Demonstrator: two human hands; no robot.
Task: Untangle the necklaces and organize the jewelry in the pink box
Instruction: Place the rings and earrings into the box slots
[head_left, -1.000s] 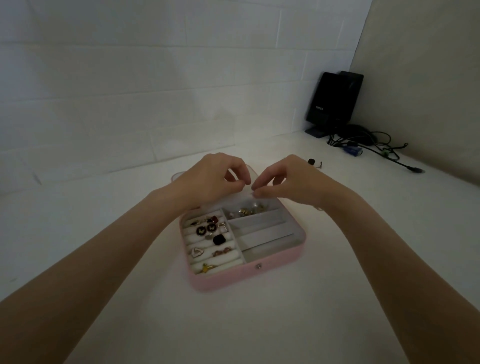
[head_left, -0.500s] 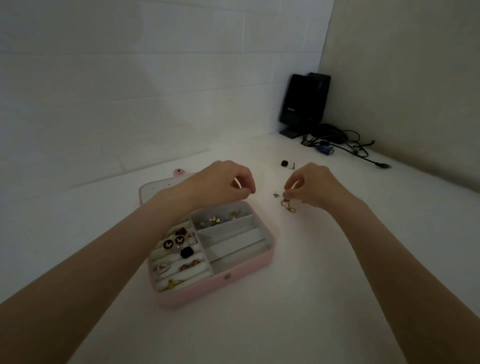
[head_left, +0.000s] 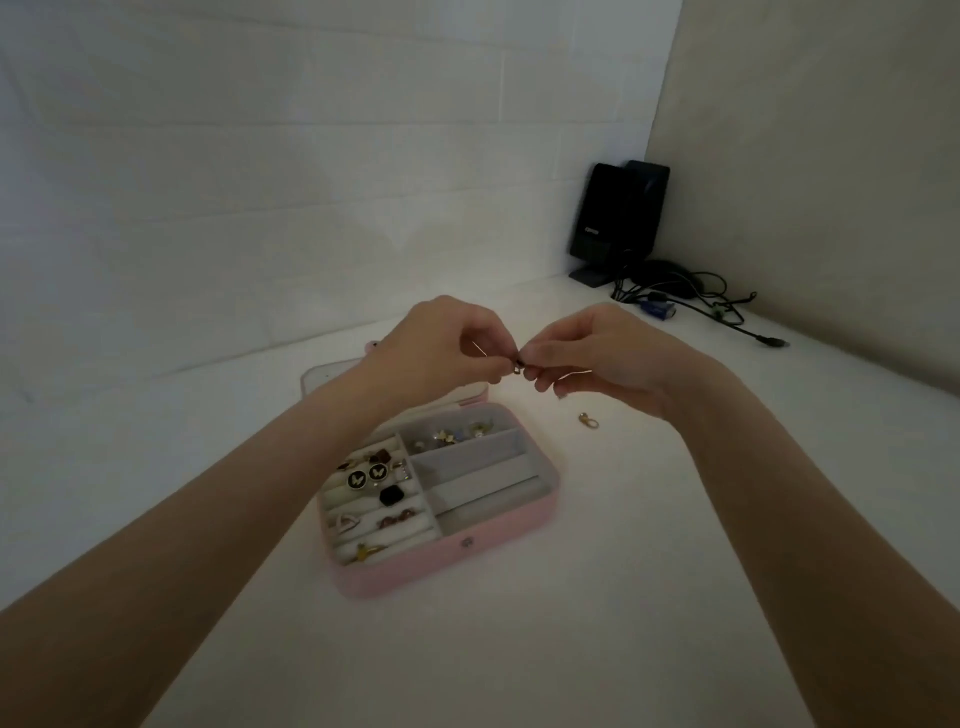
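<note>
Above the open pink box (head_left: 452, 564), the left hand (head_left: 441, 345) and right hand (head_left: 597, 353) pinch a small dark piece (head_left: 518, 366), possibly an earring. A gold clasp (head_left: 589, 421) lies on the white table (head_left: 571, 623).

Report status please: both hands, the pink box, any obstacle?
Left hand and right hand pinch one small dark piece above the open pink box. Gold clasp loose on table. No obstacle.
</note>
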